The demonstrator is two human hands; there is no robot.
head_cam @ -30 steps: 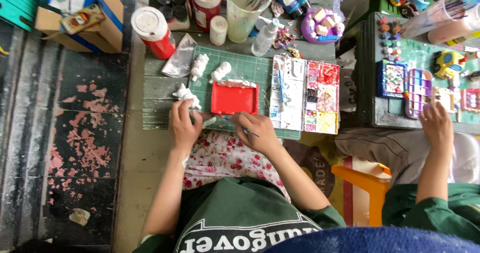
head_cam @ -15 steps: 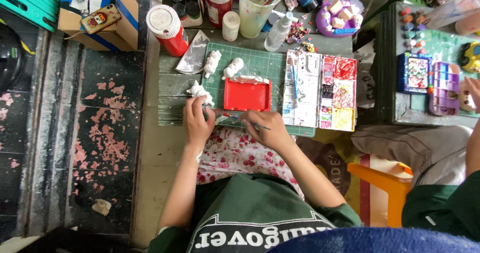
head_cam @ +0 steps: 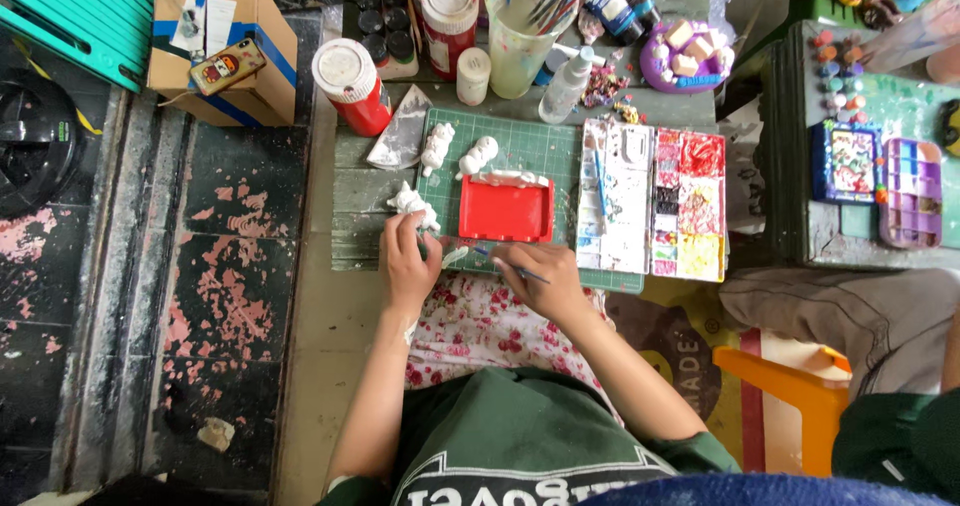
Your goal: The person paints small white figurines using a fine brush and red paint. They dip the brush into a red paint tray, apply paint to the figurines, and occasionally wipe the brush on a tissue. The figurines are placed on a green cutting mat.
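Left hand (head_cam: 408, 262) curled at the near left corner of the green cutting mat (head_cam: 520, 151), fingers closed around a small white plaster figure (head_cam: 415, 204) whose upper part shows just beyond the knuckles. Right hand (head_cam: 540, 278) just to the right, at the near edge of the mat, fingers pinched shut on a thin paintbrush (head_cam: 508, 264) lying across them, tip pointing left toward the figure; seemingly short of the plaster, though too small to tell. Between and just beyond both hands, a red rectangular piece (head_cam: 506, 209) with a white top edge, flat on the mat. Farther off on the mat, two more white figures (head_cam: 458, 153) side by side. Right of the mat, a long paint palette (head_cam: 651, 202), white wells on its left half, red, black and yellow paint on its right half. Along the far side, a red bottle with a white cap (head_cam: 351, 85), a clear cup of brushes (head_cam: 520, 28) and a small spray bottle (head_cam: 565, 84). Far left, a cardboard box (head_cam: 228, 51) on the worn dark floor. At the right edge, a second low table with another palette (head_cam: 910, 191) and another person's knee (head_cam: 850, 311).
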